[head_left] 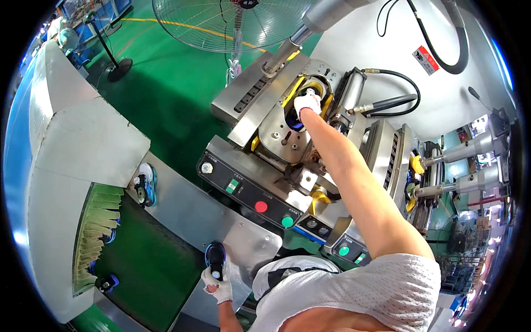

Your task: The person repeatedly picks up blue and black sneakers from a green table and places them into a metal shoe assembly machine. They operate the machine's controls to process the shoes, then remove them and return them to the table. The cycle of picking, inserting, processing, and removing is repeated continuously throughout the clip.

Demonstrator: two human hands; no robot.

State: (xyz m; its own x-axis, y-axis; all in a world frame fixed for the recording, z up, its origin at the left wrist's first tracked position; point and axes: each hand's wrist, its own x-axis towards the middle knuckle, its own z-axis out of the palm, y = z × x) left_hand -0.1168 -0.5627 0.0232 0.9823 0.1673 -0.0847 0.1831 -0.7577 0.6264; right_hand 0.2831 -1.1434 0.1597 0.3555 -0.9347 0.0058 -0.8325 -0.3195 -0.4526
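At the lower middle, my left hand (219, 286), in a white knit glove, is closed around the end of a black shoe with a blue sole edge (214, 255). That shoe rests at the edge of a metal ledge (243, 242) beside the conveyor. My right arm reaches far forward into a metal press. There my right hand (307, 103), also gloved in white, is closed over a dark shoe with blue on it (295, 120), partly hidden by the hand. This shoe sits in the press's cradle, between yellow pads (293, 91). The right fingertips are hard to make out.
A control panel (243, 193) with a red button and green buttons fronts the press. Another shoe (146, 185) stands on the ledge at left. The green conveyor belt (144, 254) runs from a strip-curtained opening (99, 232). Beyond are a fan (232, 25) and black hoses (395, 105).
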